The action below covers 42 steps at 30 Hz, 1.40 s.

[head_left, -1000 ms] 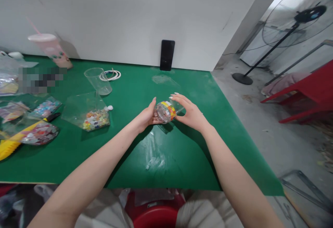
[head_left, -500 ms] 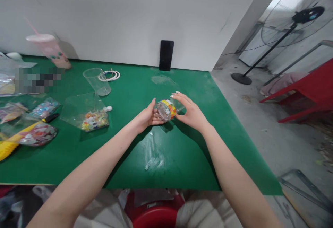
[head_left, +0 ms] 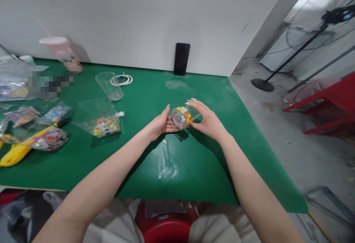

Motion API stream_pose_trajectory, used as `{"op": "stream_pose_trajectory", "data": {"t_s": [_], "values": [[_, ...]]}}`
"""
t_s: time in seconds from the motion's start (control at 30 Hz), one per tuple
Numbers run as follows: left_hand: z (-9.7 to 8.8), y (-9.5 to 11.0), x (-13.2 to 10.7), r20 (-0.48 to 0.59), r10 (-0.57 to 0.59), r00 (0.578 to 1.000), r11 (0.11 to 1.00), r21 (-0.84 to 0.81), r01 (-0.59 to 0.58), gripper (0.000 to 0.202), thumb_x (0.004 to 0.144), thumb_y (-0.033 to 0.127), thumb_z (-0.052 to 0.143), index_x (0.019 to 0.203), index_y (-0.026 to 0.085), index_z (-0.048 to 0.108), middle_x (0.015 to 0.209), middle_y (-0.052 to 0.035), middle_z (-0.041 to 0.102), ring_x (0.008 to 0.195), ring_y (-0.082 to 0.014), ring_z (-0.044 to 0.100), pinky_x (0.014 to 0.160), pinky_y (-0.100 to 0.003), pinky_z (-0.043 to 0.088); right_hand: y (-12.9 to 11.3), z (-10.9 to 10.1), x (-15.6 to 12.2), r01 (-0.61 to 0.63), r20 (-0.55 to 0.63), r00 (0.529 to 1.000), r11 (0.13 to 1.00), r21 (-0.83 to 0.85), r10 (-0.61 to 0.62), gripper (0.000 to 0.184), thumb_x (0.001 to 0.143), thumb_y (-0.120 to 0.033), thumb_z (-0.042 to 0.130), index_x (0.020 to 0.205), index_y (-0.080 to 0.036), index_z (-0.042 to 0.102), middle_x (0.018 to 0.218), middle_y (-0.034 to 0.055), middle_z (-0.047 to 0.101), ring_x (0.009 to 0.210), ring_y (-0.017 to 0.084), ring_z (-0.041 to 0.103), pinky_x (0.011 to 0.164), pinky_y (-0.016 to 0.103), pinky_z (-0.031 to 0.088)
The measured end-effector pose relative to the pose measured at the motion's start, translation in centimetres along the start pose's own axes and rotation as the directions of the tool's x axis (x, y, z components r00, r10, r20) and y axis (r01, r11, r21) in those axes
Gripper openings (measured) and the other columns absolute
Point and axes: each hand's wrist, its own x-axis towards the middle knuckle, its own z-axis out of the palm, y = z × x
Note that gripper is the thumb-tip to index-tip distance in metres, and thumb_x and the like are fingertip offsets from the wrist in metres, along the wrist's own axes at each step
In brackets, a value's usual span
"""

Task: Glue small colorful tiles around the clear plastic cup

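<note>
A small clear plastic jar [head_left: 182,116] with a band of coloured squares round it lies tilted on its side between both hands, just above the green table [head_left: 144,99]. My left hand [head_left: 161,124] cups its bottom end with the fingers curled. My right hand [head_left: 206,121] wraps the other end, fingers arched over the top. A clear plastic bag [head_left: 168,161] lies flat on the table below the jar.
To the left lie an open bag of coloured bits [head_left: 104,123], a tipped clear cup [head_left: 109,86], a white cable coil [head_left: 123,79], more filled bags [head_left: 51,137] and a pink lidded cup [head_left: 63,54]. A black phone [head_left: 181,58] leans on the wall. A floor fan [head_left: 313,32] stands right.
The jar and both hands keep the same hold. The whole view has shifted slightly, so everything sits a little to the right.
</note>
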Motion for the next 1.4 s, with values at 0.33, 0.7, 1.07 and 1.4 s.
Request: {"op": "stream_pose_trajectory", "data": {"t_s": [0.33,0.7,1.07,1.4], "values": [[0.04,0.05,-0.11,0.005,-0.015,1.000,1.000,0.000,0.015,0.067,0.092,0.061,0.024,0.088,0.008,0.066,0.076,-0.0135,0.071,0.066,-0.0154,0.066,0.070,-0.024,0.052,0.05,0.04,-0.02,0.006,0.009,1.000,1.000,-0.007,-0.006,0.060,0.070,-0.011,0.061,0.128,-0.022,0.048,0.139,0.0084,0.048,0.134,0.021,0.039,0.112,0.043,0.034],[-0.23,0.06,-0.11,0.013,0.007,1.000,1.000,-0.017,-0.007,0.067,0.091,0.061,0.025,0.084,0.008,0.065,0.075,-0.0150,0.070,0.066,-0.0176,0.067,0.073,-0.029,0.052,0.11,-0.03,0.05,-0.035,-0.039,0.999,0.999,0.004,0.035,0.062,0.067,-0.012,0.061,0.127,-0.025,0.049,0.136,0.0070,0.052,0.132,0.023,0.043,0.110,0.045,0.035],[-0.44,-0.07,0.23,0.021,0.025,0.999,1.000,0.006,-0.026,0.070,0.091,0.062,0.021,0.085,0.009,0.066,0.079,-0.0157,0.072,0.072,-0.0194,0.069,0.077,-0.031,0.052,0.27,0.14,0.08,-0.075,-0.062,0.995,0.997,0.024,0.076,0.061,0.068,-0.018,0.065,0.126,-0.026,0.049,0.133,0.0071,0.054,0.129,0.025,0.046,0.108,0.048,0.037],[-0.21,0.03,-0.06,0.038,0.030,0.999,0.999,-0.017,-0.030,0.070,0.092,0.061,0.020,0.086,0.009,0.066,0.083,-0.0160,0.073,0.074,-0.0190,0.069,0.080,-0.031,0.052,0.59,0.41,0.08,-0.094,-0.104,0.990,0.995,0.031,0.097,0.059,0.066,-0.024,0.070,0.122,-0.022,0.051,0.128,0.0098,0.057,0.121,0.025,0.053,0.105,0.045,0.041]]}}
